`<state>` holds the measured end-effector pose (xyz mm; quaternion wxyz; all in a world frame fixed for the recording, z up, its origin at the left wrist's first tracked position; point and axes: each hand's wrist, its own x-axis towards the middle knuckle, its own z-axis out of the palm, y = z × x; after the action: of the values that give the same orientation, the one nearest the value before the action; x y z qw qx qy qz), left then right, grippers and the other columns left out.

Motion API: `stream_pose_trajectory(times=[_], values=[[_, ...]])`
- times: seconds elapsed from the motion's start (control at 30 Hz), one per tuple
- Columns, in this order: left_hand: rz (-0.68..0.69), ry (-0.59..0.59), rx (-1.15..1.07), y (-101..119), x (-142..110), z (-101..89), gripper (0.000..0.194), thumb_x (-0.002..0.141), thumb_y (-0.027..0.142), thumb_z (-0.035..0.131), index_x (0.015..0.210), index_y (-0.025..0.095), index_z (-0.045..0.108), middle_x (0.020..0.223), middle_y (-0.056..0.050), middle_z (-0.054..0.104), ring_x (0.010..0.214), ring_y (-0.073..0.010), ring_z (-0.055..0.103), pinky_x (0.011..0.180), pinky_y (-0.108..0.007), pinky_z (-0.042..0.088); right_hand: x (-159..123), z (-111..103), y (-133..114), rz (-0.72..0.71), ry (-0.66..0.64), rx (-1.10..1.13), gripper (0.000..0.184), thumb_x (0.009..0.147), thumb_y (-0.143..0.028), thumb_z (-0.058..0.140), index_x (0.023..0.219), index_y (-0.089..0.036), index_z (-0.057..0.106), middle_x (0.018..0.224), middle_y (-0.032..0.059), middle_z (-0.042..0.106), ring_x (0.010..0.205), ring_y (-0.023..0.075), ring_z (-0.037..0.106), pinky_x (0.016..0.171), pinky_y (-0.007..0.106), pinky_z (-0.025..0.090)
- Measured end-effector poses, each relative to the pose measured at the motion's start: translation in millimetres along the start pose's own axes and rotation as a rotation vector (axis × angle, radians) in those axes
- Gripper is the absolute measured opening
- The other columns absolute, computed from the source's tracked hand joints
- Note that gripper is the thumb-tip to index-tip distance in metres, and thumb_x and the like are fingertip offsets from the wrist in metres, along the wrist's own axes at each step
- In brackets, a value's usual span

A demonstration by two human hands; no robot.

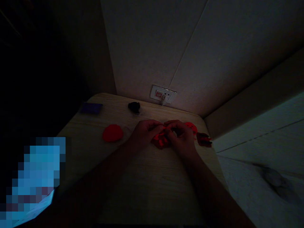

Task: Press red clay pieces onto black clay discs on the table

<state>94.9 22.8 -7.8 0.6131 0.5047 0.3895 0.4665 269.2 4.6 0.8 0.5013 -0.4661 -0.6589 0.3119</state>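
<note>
Both hands meet over a red, crumpled-looking piece (161, 141) on the wooden table; the dim light hides its exact kind. On its left side, my left hand (147, 131) is closed, thumb and fingers pinching the piece's upper edge. My right hand (180, 136) grips the same piece from the right with bent fingers. The fingers cover much of its top. Just beyond the right hand lies a red round piece (192, 127) with dark spots, partly hidden. Left of my left hand, apart from it, is a flat red round piece (112, 133).
A small black object (134, 107) and a dark purple packet (91, 108) lie toward the table's (147, 183) back. At the right edge is a dark red item (204, 139). A wall socket (163, 95) with a plug sits behind. A bright pixelated patch (40, 171) fills the lower left.
</note>
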Motion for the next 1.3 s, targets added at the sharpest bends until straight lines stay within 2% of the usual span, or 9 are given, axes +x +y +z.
stream_pose_trajectory(times=[0.2, 0.37, 0.53, 0.63, 0.73, 0.87, 1.0, 1.3], values=[[0.019, 0.07, 0.019, 0.4, 0.4, -0.2, 0.021, 0.078, 0.035, 0.075, 0.088, 0.016, 0.075, 0.083, -0.005, 0.077, 0.073, -0.0178, 0.071, 0.067, -0.028, 0.054, -0.9, 0.5, -0.2, 0.062, 0.022, 0.003, 0.009, 0.088, -0.031, 0.073, 0.086, -0.022, 0.075, 0.101, 0.0066, 0.075, 0.09, 0.0203, 0.07, 0.082, 0.034, 0.057], [-0.018, 0.068, -0.033, 3.2, 0.3, 2.7, 0.017, 0.075, 0.031, 0.076, 0.083, 0.017, 0.073, 0.078, -0.003, 0.076, 0.068, -0.0162, 0.069, 0.064, -0.027, 0.054, -0.6, 1.7, -1.4, 0.19, 0.075, 0.124, 0.013, 0.081, -0.033, 0.08, 0.082, -0.021, 0.076, 0.1, 0.0062, 0.077, 0.081, 0.019, 0.072, 0.073, 0.031, 0.058], [-0.021, 0.063, -0.007, 4.1, -1.1, 3.1, 0.019, 0.074, 0.029, 0.079, 0.087, 0.016, 0.074, 0.082, -0.005, 0.078, 0.072, -0.0167, 0.071, 0.066, -0.027, 0.054, 0.0, 1.9, -0.5, 0.242, 0.027, 0.184, 0.014, 0.079, -0.034, 0.082, 0.083, -0.021, 0.077, 0.096, 0.0059, 0.078, 0.076, 0.0177, 0.071, 0.068, 0.028, 0.058], [0.015, 0.057, 0.029, 2.8, -1.0, 2.2, 0.015, 0.075, 0.026, 0.077, 0.085, 0.016, 0.076, 0.081, -0.005, 0.078, 0.073, -0.0172, 0.071, 0.069, -0.028, 0.055, 0.5, 2.9, 0.9, 0.296, 0.017, 0.253, 0.017, 0.076, -0.034, 0.085, 0.085, -0.022, 0.077, 0.089, 0.0045, 0.078, 0.074, 0.0173, 0.071, 0.067, 0.028, 0.057], [0.009, 0.065, 0.056, 1.1, -0.2, 1.8, 0.012, 0.074, 0.024, 0.076, 0.083, 0.016, 0.076, 0.078, -0.004, 0.077, 0.072, -0.0179, 0.071, 0.067, -0.028, 0.055, 2.2, 4.6, 1.0, 0.367, 0.02, 0.371, 0.024, 0.067, -0.03, 0.091, 0.084, -0.022, 0.075, 0.083, 0.002, 0.077, 0.071, 0.0162, 0.07, 0.065, 0.026, 0.056], [-0.006, 0.08, 0.077, -0.4, 0.9, 1.5, 0.013, 0.074, 0.025, 0.076, 0.084, 0.017, 0.076, 0.081, -0.005, 0.078, 0.072, -0.0173, 0.072, 0.065, -0.027, 0.055, 4.0, 5.8, 2.7, 0.43, 0.017, 0.447, 0.026, 0.063, -0.029, 0.093, 0.08, -0.021, 0.075, 0.07, -0.0011, 0.073, 0.058, 0.012, 0.063, 0.055, 0.023, 0.049], [0.004, 0.079, 0.055, -0.7, 1.5, 0.8, 0.015, 0.074, 0.029, 0.076, 0.084, 0.017, 0.076, 0.082, -0.005, 0.078, 0.072, -0.0166, 0.071, 0.065, -0.026, 0.055, 3.8, 4.5, 7.0, 0.448, 0.021, 0.47, 0.022, 0.069, -0.034, 0.09, 0.081, -0.021, 0.077, 0.069, -0.0008, 0.073, 0.058, 0.0116, 0.062, 0.054, 0.023, 0.047], [-0.034, 0.065, 0.1, 2.1, -2.2, 0.3, 0.022, 0.072, 0.032, 0.08, 0.087, 0.017, 0.078, 0.078, -0.005, 0.078, 0.066, -0.0173, 0.07, 0.058, -0.026, 0.054, 4.7, 5.2, 1.3, 0.461, 0.001, 0.553, 0.027, 0.061, -0.029, 0.094, 0.078, -0.021, 0.075, 0.068, -0.0027, 0.071, 0.058, 0.0106, 0.061, 0.056, 0.022, 0.046]])
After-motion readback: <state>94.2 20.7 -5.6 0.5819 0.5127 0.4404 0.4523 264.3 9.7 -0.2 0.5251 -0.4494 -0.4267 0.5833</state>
